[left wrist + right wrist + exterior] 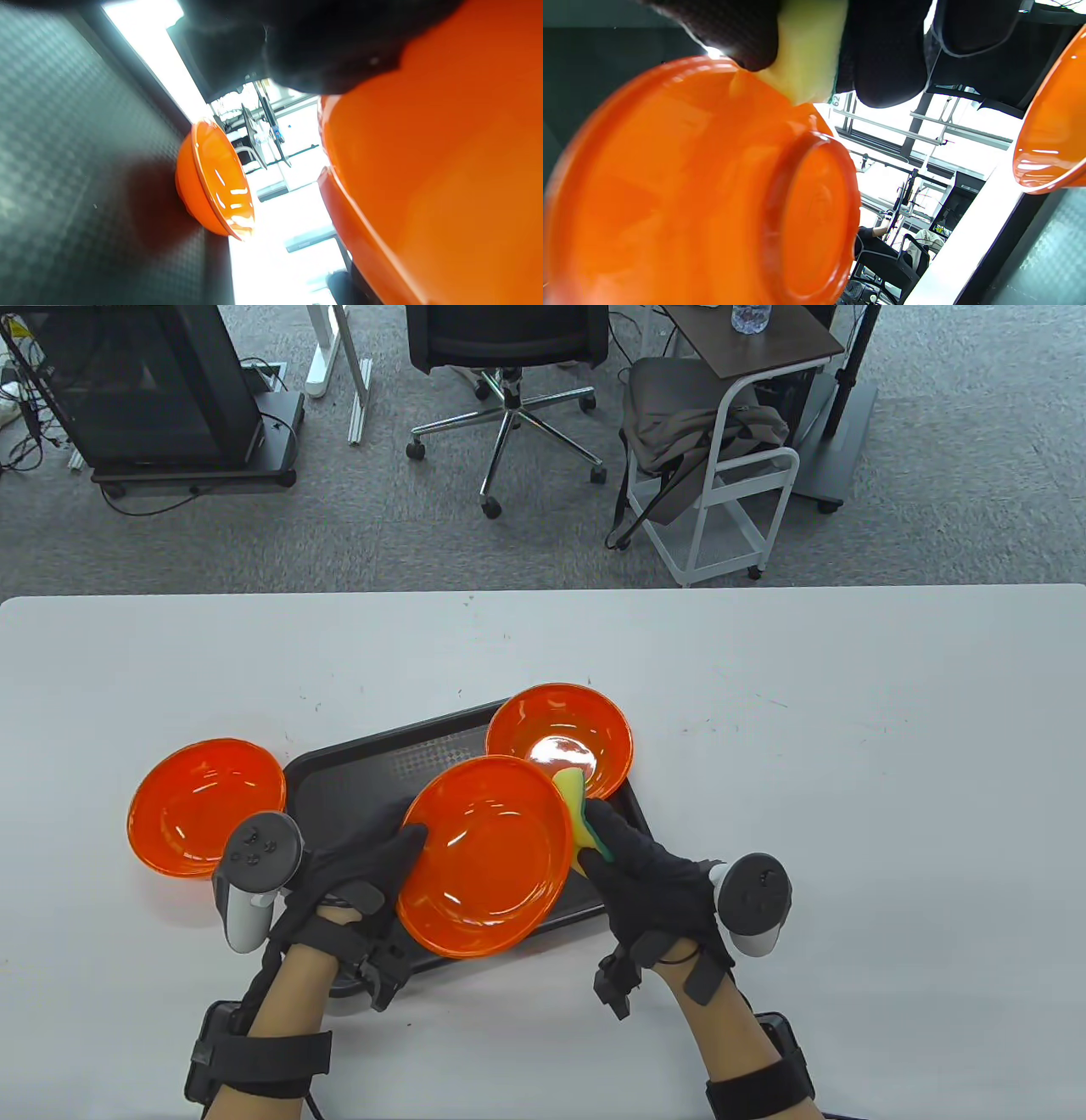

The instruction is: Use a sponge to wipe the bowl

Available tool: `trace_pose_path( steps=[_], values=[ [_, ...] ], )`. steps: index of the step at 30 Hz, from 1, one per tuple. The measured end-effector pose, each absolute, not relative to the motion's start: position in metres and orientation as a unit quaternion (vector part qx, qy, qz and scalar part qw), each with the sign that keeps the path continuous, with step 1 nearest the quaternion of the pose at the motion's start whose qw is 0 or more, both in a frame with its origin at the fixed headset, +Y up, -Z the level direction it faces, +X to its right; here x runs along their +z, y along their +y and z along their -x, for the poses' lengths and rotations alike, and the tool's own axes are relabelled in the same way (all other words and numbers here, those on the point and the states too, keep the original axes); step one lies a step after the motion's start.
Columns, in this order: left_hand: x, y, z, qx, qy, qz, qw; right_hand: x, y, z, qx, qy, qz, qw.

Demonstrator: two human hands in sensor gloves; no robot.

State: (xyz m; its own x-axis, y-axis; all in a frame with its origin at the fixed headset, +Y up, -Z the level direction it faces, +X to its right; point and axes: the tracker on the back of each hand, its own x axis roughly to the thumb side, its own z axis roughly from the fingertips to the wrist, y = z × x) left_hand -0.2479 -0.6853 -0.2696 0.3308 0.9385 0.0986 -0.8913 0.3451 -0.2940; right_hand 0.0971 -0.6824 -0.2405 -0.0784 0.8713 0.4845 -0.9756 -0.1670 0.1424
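My left hand (pixel 386 857) grips the left rim of an orange bowl (pixel 484 855) and holds it tilted above the black tray (pixel 356 780). My right hand (pixel 611 840) holds a yellow-green sponge (pixel 579 813) against the bowl's right rim. In the right wrist view the sponge (pixel 806 55) sits between my gloved fingers (pixel 882 51), touching the outside of the held bowl (pixel 691 190). In the left wrist view my glove (pixel 297 42) lies on the bowl's underside (pixel 445 169).
A second orange bowl (pixel 560 734) sits at the tray's far right corner, just beyond the sponge; it shows in both wrist views (pixel 212 178) (pixel 1052 127). A third orange bowl (pixel 206 806) sits on the white table (pixel 848 772) left of the tray.
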Motion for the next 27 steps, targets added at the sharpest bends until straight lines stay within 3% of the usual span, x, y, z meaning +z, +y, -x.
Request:
trace_pose_path(
  steps=[3, 16, 27],
  values=[
    [-0.269, -0.685, 0.240, 0.577, -0.154, 0.126, 0.792, -0.242, -0.688, -0.092, 0.712, -0.088, -0.234, 0.657],
    [-0.261, -0.682, 0.209, 0.594, -0.232, 0.146, 0.756, -0.239, -0.694, -0.063, 0.661, 0.026, -0.279, 0.696],
    [-0.254, -0.674, 0.207, 0.580, -0.206, 0.024, 0.788, -0.231, -0.697, -0.042, 0.630, 0.075, -0.287, 0.718]
  ],
)
